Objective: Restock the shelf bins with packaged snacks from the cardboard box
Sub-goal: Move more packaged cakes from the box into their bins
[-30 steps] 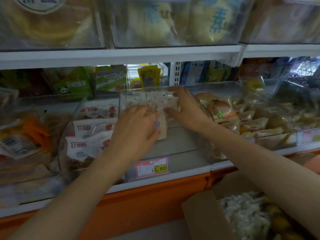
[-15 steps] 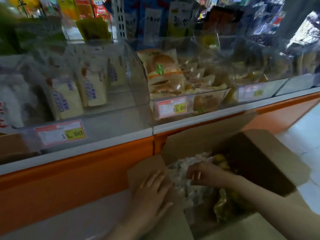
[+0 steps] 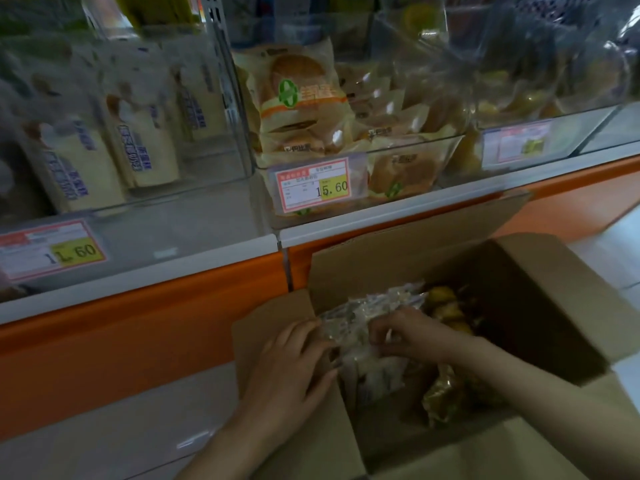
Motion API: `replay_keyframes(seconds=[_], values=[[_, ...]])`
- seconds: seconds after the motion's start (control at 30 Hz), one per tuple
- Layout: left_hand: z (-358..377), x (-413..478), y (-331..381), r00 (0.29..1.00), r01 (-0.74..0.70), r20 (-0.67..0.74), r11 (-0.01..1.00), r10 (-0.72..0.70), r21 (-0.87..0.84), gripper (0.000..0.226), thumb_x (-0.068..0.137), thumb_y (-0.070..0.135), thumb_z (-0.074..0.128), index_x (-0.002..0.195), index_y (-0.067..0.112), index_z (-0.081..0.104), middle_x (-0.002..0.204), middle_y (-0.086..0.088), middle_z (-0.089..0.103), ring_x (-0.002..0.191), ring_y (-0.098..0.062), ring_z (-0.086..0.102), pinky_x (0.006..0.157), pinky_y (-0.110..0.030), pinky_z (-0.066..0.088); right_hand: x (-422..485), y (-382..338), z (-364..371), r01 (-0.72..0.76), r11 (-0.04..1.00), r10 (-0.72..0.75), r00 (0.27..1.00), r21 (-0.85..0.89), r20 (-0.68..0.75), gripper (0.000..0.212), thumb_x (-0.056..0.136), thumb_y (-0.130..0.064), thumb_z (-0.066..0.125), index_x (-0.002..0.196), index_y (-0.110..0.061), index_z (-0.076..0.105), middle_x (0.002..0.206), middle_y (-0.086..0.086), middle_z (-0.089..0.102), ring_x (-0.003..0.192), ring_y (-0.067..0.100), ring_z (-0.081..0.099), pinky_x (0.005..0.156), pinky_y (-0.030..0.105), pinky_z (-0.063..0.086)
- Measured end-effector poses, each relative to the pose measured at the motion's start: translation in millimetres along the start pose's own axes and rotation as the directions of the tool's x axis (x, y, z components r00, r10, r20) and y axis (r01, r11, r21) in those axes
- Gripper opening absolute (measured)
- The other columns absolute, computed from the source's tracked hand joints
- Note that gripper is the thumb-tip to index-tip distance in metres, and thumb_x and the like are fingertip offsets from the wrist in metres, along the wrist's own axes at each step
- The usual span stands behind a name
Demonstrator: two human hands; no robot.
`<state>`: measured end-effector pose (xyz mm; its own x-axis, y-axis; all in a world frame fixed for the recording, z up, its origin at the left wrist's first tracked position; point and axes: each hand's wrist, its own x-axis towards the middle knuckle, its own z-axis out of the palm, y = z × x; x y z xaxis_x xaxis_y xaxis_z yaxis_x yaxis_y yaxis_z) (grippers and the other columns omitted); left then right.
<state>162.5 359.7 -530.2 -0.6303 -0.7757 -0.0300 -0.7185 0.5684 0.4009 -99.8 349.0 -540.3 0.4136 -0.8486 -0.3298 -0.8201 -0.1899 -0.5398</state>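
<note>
Standing on the pale floor [image 3: 104, 427], the open cardboard box [image 3: 519, 306] is resting against the orange base panel [image 3: 138, 323] of the shelf [image 3: 138, 268]. Clear bins are lining the shelf: the left bin [image 3: 207, 202] is holding upright cream packets [image 3: 79, 168], the middle bin [image 3: 446, 140] is holding bread packets [image 3: 301, 98]. Price tags [image 3: 313, 185] are showing on the bin fronts.

Clear-wrapped packets [image 3: 363, 313] are lying in the box's left part, with yellow packets [image 3: 446, 306] just beside them.

The left hand [image 3: 291, 368] is lying flat over the box's left flap, fingers straight, fingertips touching the clear-wrapped packets. The right hand [image 3: 412, 334] is reaching into the box, fingers curled and gripping the clear-wrapped packets from above.
</note>
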Motion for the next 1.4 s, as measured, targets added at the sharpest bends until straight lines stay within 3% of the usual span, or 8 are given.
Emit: replay_keyframes(seconds=[0.23, 0.37, 0.47, 0.57, 0.73, 0.97, 1.13, 1.4], values=[[-7.8, 41.0, 30.4, 0.994, 0.102, 0.086, 0.853, -0.067, -0.513, 0.048, 0.080, 0.055, 0.063, 0.123, 0.038, 0.053, 0.122, 0.021, 0.055, 0.111, 0.002, 0.052, 0.092, -0.031, 0.049, -26.3, -27.1, -52.9, 0.177, 0.939, -0.102, 0.962, 0.294, -0.253, 0.005, 0.085, -0.029, 0.068, 0.088, -0.026, 0.070, 0.088, -0.009, 0.070, 0.083, 0.006, 0.067, 0.073, 0.023, 0.055], [-16.2, 49.7, 32.1, 0.997, 0.051, -0.023, 0.844, -0.075, -0.534, 0.023, 0.082, 0.047, 0.064, 0.102, 0.037, 0.061, 0.100, 0.019, 0.066, 0.090, 0.004, 0.062, 0.076, -0.029, 0.056, -22.4, -1.5, -47.9, 0.104, 0.832, 0.104, 0.936, 0.545, -0.337, 0.026, 0.095, -0.030, 0.050, 0.099, -0.011, 0.067, 0.092, 0.004, 0.069, 0.085, 0.015, 0.068, 0.073, 0.027, 0.057], [-22.9, 48.5, 28.5, 0.988, 0.051, -0.085, 0.800, -0.126, -0.597, 0.015, 0.082, 0.040, 0.067, 0.096, 0.038, 0.062, 0.094, 0.024, 0.067, 0.087, 0.009, 0.063, 0.069, -0.015, 0.053, -12.2, 31.8, -23.1, -0.156, 0.953, 0.211, 0.957, 0.259, -0.201, 0.013, 0.094, -0.027, 0.057, 0.106, -0.024, 0.062, 0.104, -0.008, 0.066, 0.096, 0.008, 0.064, 0.086, 0.031, 0.055], [-29.2, 47.0, 24.4, 0.983, 0.060, -0.092, 0.755, -0.158, -0.653, 0.018, 0.082, 0.036, 0.069, 0.100, 0.035, 0.064, 0.096, 0.020, 0.070, 0.089, 0.007, 0.065, 0.069, -0.016, 0.054, -2.0, 50.4, 15.8, -0.293, 0.948, 0.296, 0.955, -0.124, 0.012, 0.043, 0.084, -0.033, 0.069, 0.124, -0.028, 0.054, 0.127, -0.006, 0.055, 0.114, 0.013, 0.053, 0.093, 0.028, 0.047], [-42.8, 39.6, 17.1, 0.979, 0.058, -0.105, 0.737, -0.173, -0.673, 0.024, 0.081, 0.040, 0.068, 0.104, 0.035, 0.064, 0.100, 0.020, 0.070, 0.093, 0.004, 0.065, 0.072, -0.021, 0.055, 10.1, 52.8, 41.9, -0.139, 0.877, 0.161, 0.987, -0.460, 0.008, 0.039, 0.081, -0.038, 0.071, 0.113, -0.021, 0.059, 0.121, 0.003, 0.054, 0.111, 0.021, 0.049, 0.086, 0.030, 0.041], [-103.7, 10.0, 15.3, 0.932, -0.045, -0.287, 0.716, -0.220, -0.697, 0.031, 0.074, 0.043, 0.074, 0.103, 0.042, 0.065, 0.104, 0.025, 0.067, 0.096, 0.005, 0.062, 0.074, -0.007, 0.046, -19.9, 7.2, -29.0, -0.031, 0.990, 0.021, 0.997, -0.140, -0.074, 0.017, 0.086, -0.037, 0.067, 0.092, -0.046, 0.054, 0.101, -0.023, 0.061, 0.095, -0.003, 0.058, 0.076, 0.016, 0.043], [-194.5, -18.0, 2.5, 0.834, -0.122, -0.463, 0.719, -0.300, -0.685, 0.041, 0.058, 0.054, 0.077, 0.097, 0.048, 0.065, 0.099, 0.017, 0.071, 0.086, -0.003, 0.069, 0.068, -0.021, 0.058, -49.5, -65.9, -114.5, 0.197, 0.975, -0.156, 0.938, 0.105, -0.310, 0.009, 0.081, -0.039, 0.072, 0.084, -0.035, 0.064, 0.080, -0.017, 0.063, 0.072, 0.000, 0.059, 0.061, 0.008, 0.039], [-305.9, 42.8, -53.6, 0.690, -0.216, -0.636, 0.739, -0.347, -0.638, 0.031, 0.075, 0.022, 0.076, 0.103, 0.028, 0.062, 0.105, -0.006, 0.071, 0.093, -0.024, 0.070, 0.072, -0.041, 0.060, -31.8, -141.4, -184.3, 0.427, 0.894, -0.326, 0.829, 0.138, -0.455, 0.018, 0.077, -0.040, 0.068, 0.092, -0.030, 0.069, 0.093, -0.011, 0.067, 0.086, 0.007, 0.066, 0.072, 0.017, 0.053]])
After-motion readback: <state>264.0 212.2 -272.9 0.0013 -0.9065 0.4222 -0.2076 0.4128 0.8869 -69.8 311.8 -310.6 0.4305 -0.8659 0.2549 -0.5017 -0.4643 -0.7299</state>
